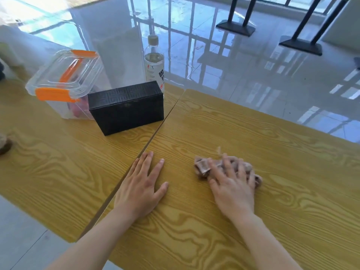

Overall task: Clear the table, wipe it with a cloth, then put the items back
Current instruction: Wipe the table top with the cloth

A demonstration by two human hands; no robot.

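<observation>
A crumpled pinkish-brown cloth (pixel 202 166) lies on the right-hand wooden table (pixel 282 172), and my right hand (pixel 231 184) presses down on it, fingers spread over it and blurred. My left hand (pixel 142 188) rests flat and open on the same table, just right of the seam between the two tables. On the left-hand table (pixel 48 172) stand a black rectangular box (pixel 126 108), a clear plastic container with orange latches (pixel 64 82) behind it, and a clear water bottle (pixel 153 63) at the far edge.
A dark round object (pixel 4 146) sits at the left edge of the left table. Beyond the tables lies glossy tiled floor, with black table bases (pixel 235 28) at the upper right. A gap runs diagonally between the two tables.
</observation>
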